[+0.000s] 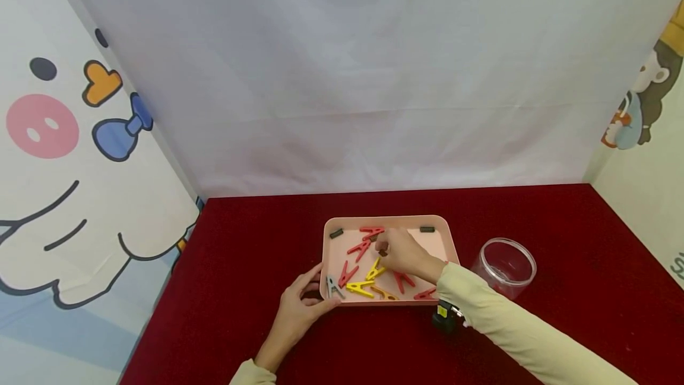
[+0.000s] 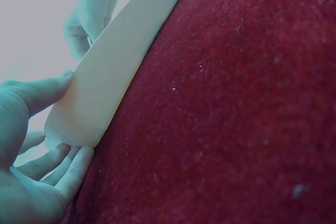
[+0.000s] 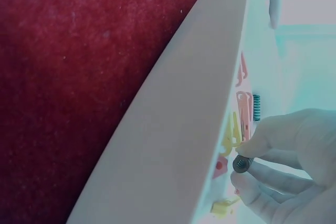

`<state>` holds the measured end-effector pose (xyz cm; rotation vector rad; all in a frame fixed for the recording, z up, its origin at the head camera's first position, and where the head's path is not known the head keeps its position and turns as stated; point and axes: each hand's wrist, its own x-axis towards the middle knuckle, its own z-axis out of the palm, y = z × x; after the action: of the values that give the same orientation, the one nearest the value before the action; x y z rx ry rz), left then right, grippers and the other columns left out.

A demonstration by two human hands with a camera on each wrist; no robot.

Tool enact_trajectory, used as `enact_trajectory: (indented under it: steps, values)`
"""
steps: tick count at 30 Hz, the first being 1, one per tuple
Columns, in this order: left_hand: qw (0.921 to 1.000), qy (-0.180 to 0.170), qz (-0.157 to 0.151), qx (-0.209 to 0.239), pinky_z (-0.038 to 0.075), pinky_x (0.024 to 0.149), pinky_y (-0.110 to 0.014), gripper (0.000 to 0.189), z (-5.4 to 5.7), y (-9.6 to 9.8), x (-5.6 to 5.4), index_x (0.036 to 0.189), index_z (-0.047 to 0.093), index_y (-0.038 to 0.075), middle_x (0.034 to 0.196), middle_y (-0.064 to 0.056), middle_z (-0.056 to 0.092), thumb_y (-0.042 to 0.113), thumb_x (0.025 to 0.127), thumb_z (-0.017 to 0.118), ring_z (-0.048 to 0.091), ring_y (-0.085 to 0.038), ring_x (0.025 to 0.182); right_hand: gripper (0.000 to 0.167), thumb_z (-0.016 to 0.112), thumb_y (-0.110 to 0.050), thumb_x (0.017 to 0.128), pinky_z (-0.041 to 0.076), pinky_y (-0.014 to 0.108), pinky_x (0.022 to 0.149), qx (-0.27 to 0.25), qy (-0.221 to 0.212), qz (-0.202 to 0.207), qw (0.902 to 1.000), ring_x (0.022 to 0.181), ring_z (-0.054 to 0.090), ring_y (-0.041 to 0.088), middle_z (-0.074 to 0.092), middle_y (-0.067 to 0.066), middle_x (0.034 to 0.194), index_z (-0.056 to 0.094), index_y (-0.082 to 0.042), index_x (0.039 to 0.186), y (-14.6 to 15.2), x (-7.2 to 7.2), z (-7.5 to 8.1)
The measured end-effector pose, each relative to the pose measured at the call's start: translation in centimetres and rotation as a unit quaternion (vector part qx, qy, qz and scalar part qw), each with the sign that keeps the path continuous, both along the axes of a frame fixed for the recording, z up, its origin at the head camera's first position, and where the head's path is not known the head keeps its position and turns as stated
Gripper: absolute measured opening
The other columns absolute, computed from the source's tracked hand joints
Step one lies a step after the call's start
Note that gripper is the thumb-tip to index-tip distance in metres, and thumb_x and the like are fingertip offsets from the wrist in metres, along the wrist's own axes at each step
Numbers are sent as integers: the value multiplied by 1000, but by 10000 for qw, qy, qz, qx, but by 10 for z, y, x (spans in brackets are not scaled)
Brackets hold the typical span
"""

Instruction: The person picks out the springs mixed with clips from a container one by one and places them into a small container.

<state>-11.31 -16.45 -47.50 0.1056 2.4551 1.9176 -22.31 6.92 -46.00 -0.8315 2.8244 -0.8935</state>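
Observation:
A shallow pink tray (image 1: 395,218) holds several plastic clothespins and dark coil springs. My left hand (image 1: 296,308) grips its near left corner, thumb against the near wall and fingers round the corner. Over the middle of the tray my right hand (image 1: 403,254) pinches a dark coil spring (image 3: 242,164) between thumb and fingertips, its end facing the right wrist camera. Around it lie red clothespins (image 1: 359,248), yellow clothespins (image 1: 360,288) and an orange clothespin (image 1: 383,293). A grey clothespin (image 1: 333,287) lies beside my left thumb. Other springs rest near the back corners, one at left (image 1: 336,233), one at right (image 1: 427,229).
To the right of the tray stands a clear round jar (image 1: 507,283), partly behind my right sleeve. Dark red cloth (image 1: 256,242) covers the table. A white curtain (image 1: 347,76) hangs behind, with printed cartoon panels at both sides.

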Motion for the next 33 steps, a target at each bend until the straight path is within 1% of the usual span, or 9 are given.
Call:
enact_trajectory:
  steps: [4, 10, 16, 20, 23, 26, 30, 33]
  values:
    - [10000, 13, -6, -7, 53, 76, -28, 72, -1, 0, 0, 140, 46, 4, 118, -21, 54, 8, 76, 80, 55, -34, 106, 9, 72, 2, 73, 47, 26, 60, -134, 215, 188, 9995, 71, 57, 16, 63, 3, 76, 70, -3, 80, 5, 2, 2]
    - [9999, 35, 41, -130, 53, 76, -29, 72, 0, 0, 0, 139, 47, 4, 117, -19, 55, 9, 76, 80, 55, -33, 105, 5, 72, -1, 77, 45, 23, 57, -299, 526, 436, 9972, 66, 53, 11, 62, 1, 75, 71, -5, 80, 14, 6, 3]
    - [9998, 4, 79, -209, 53, 76, -29, 71, 1, 1, 1, 138, 47, 4, 118, -18, 55, 10, 76, 80, 55, -32, 104, 4, 73, -4, 79, 44, 23, 56, -363, 571, 466, 9966, 63, 49, 9, 61, 0, 76, 72, -4, 83, 20, 12, 8]
    - [9998, -1, 85, -196, 52, 76, -28, 71, 0, 1, 1, 139, 47, 4, 119, -19, 55, 10, 76, 80, 54, -32, 105, 5, 71, -2, 78, 43, 23, 56, -453, 680, 612, 9948, 63, 49, 10, 63, 2, 78, 72, -4, 83, 24, 14, 10]
    - [9999, 5, 78, -138, 52, 76, -27, 71, 0, 1, 1, 139, 47, 4, 120, -19, 54, 9, 75, 80, 54, -33, 105, 12, 69, 4, 75, 41, 23, 55, -545, 746, 718, 9931, 61, 46, 10, 65, 4, 79, 72, -5, 83, 28, 16, 12]
    - [9999, 11, 58, -89, 53, 75, -27, 72, 0, 1, 1, 139, 47, 5, 120, -19, 54, 9, 75, 80, 55, -33, 105, 18, 67, 7, 71, 41, 23, 55, -596, 750, 735, 9927, 61, 45, 9, 66, 4, 81, 72, -5, 84, 31, 20, 16]
    - [10000, 23, 43, -86, 53, 75, -27, 72, 0, 0, 0, 139, 47, 5, 119, -18, 55, 9, 75, 81, 55, -32, 105, 19, 67, 6, 71, 44, 23, 58, -536, 722, 670, 9937, 66, 50, 9, 64, 2, 82, 72, -5, 85, 34, 25, 20]
    - [9999, 16, 51, -109, 52, 76, -28, 72, 0, 1, 0, 139, 47, 5, 118, -18, 55, 9, 75, 81, 55, -31, 104, 17, 67, 5, 72, 44, 23, 59, -481, 803, 675, 9933, 67, 51, 10, 63, 0, 81, 72, -6, 84, 36, 27, 22]
